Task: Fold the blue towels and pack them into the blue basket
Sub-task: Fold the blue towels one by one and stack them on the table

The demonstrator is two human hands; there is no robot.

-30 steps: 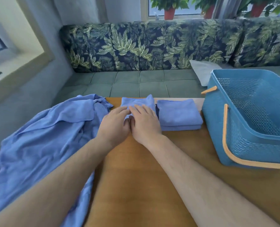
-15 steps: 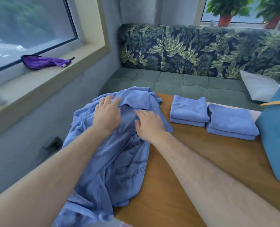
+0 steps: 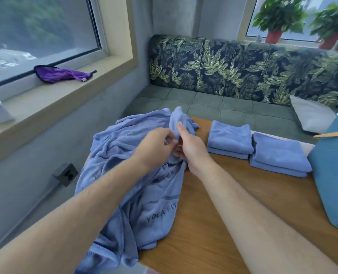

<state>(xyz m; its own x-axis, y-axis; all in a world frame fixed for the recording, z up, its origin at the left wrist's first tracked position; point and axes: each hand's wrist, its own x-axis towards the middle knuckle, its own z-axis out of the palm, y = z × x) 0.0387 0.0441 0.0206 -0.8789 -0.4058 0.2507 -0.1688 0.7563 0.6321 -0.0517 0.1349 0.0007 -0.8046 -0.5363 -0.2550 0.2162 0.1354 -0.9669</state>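
A large crumpled blue towel (image 3: 124,175) printed "YOGA FIT" lies over the left end of the wooden table (image 3: 233,204) and hangs off its edge. My left hand (image 3: 156,147) and my right hand (image 3: 192,147) meet above it, and both pinch a raised bunch of its cloth near the far corner. Two folded blue towels lie side by side at the back of the table, one (image 3: 230,140) nearer my hands, the other (image 3: 279,155) beside the blue basket (image 3: 332,175). Only the basket's left wall and a tan handle show at the right edge.
A green bench seat (image 3: 213,103) with leaf-print back cushions runs behind the table, with a grey pillow (image 3: 310,115) on it. A purple cloth (image 3: 61,74) lies on the window sill at the left. A black wall socket (image 3: 65,175) sits low left.
My hands left the folded towel at the table's back and moved left to the large towel. They lay flat on it half a second ago; now they pinch and lift a bunch of it.
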